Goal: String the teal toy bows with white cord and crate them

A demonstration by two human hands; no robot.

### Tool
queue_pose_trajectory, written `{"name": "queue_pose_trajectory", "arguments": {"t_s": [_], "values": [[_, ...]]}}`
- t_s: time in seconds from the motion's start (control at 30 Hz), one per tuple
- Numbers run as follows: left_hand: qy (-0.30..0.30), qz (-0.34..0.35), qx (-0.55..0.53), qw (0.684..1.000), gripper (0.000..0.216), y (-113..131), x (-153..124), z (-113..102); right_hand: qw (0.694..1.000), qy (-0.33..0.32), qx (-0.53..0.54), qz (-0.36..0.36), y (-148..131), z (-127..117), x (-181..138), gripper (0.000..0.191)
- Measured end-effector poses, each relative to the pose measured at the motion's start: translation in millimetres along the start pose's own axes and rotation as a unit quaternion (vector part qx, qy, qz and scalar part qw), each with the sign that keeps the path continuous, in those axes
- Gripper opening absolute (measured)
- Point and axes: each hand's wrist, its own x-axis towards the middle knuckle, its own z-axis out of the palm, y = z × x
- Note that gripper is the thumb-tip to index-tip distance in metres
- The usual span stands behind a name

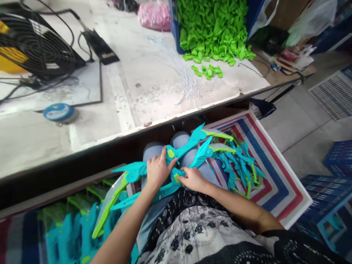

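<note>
Across my lap lie two teal plastic toy bows with lime-green and greyish limb ends. My left hand grips the farther toy bow near its middle, beside a yellow-green hexagon. The nearer toy bow is pinched at its centre by my right hand, close to a similar hexagon. The two bows lie side by side with their middles a small gap apart. My left forearm hides part of the nearer bow.
More teal bows are piled at lower left. Others lie on a striped board at right. On the workbench are white strands, a bin of green parts, a blue round tin and a fan.
</note>
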Motion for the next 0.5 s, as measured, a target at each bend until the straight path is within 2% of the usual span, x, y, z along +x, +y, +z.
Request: {"name": "queue_pose_trajectory", "arguments": {"t_s": [0.07, 0.13, 0.2, 0.27, 0.33, 0.4, 0.5], "values": [[0.025, -0.006, 0.012, 1.0, 0.074, -9, -12, 6, 0.998, -0.029, -0.008, -0.052, -9, -9, 5, 0.023], [0.053, -0.002, 0.01, 0.999, 0.071, -17, -23, 11, 0.994, 0.002, -0.016, -0.111, -20, -39, 19, 0.016], [0.078, 0.006, 0.005, 0.997, 0.07, -23, -28, 17, 0.982, 0.121, -0.025, -0.146, -30, -88, 48, 0.022], [0.093, 0.012, 0.0, 0.996, 0.07, -27, -28, 21, 0.944, 0.284, -0.081, -0.146, -36, -148, 88, 0.031], [0.102, 0.015, -0.007, 0.995, 0.071, -29, -26, 23, 0.899, 0.383, -0.169, -0.13, -41, -205, 132, 0.035], [0.106, 0.017, -0.015, 0.994, 0.071, -29, -24, 25, 0.879, 0.375, -0.267, -0.123, -44, -246, 169, 0.036], [0.111, 0.017, -0.016, 0.994, 0.07, -30, -22, 25, 0.871, 0.303, -0.375, -0.099, -53, -271, 204, 0.039]]}}
